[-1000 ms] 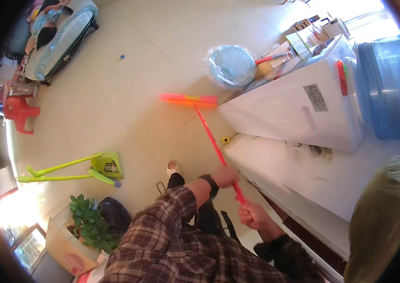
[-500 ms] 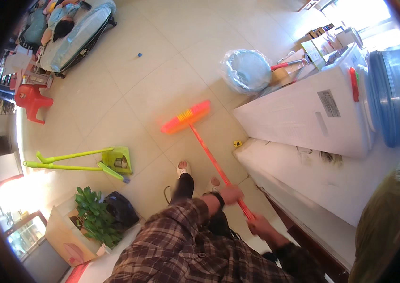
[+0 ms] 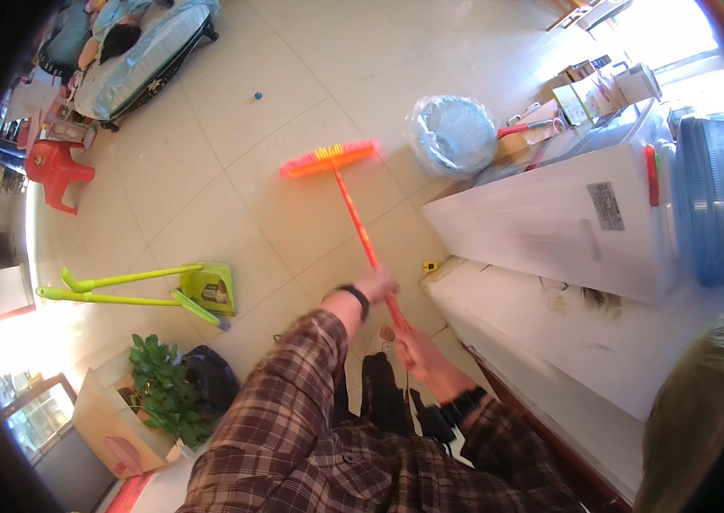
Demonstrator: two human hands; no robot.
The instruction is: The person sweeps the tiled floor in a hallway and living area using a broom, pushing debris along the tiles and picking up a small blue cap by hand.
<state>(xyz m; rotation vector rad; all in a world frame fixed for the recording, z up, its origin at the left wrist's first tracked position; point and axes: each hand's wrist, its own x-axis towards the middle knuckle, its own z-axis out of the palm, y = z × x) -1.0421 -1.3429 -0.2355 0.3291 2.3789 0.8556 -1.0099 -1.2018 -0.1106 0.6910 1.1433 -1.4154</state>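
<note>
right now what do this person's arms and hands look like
The left sleeve is brown plaid with paler lines; the right sleeve matches but looks darker. Left hand and right hand are both without gloves. A black band circles the left wrist, and a dark band the right; finer detail is too small to tell.

- Free room: the tiled floor is open ahead of and to the left of the broom, up to the bed; one small blue object lies within this area.
- Right limit: the lined bin stands near the bristles; the white cabinet blocks passage beside it.
- Left limit: the red stool and green dustpan.
- Lower-left obstacles: the leafy plant and black bag.
</note>
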